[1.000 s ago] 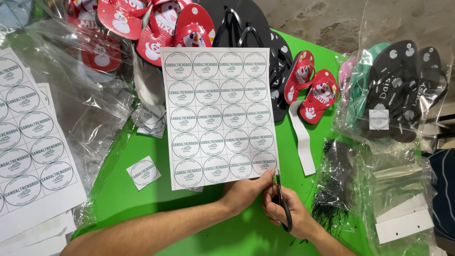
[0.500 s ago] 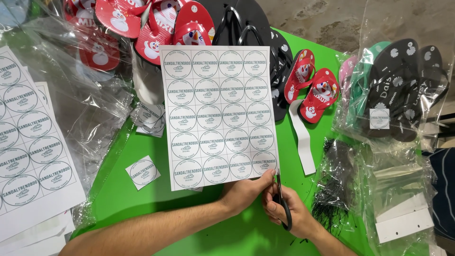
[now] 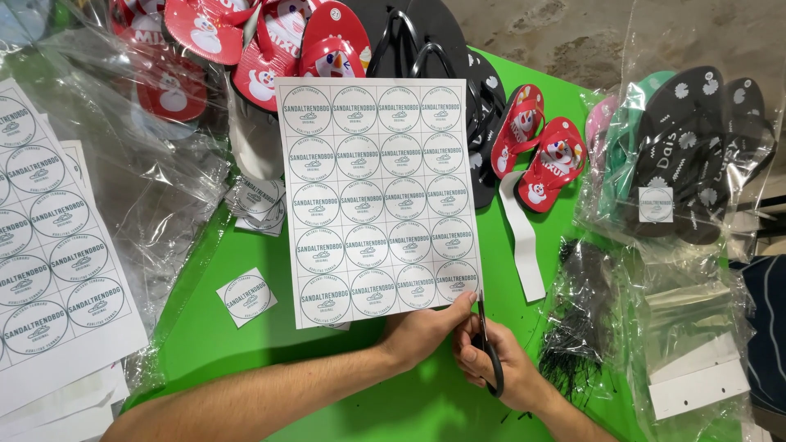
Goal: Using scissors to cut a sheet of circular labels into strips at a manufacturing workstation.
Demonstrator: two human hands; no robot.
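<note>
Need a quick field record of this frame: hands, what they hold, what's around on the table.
left hand: left hand pinches the bottom edge of the label sheet, holding it up above the table
right hand: right hand holds black scissors, blades at the sheet's lower right corner
sheet: white, a grid of round printed labels, uncut
table: green table
loose pieces: one cut square label; white paper strip
left side: more label sheets, clear plastic bags
behind: red sandals, black sandals
right side: bagged sandals
</note>
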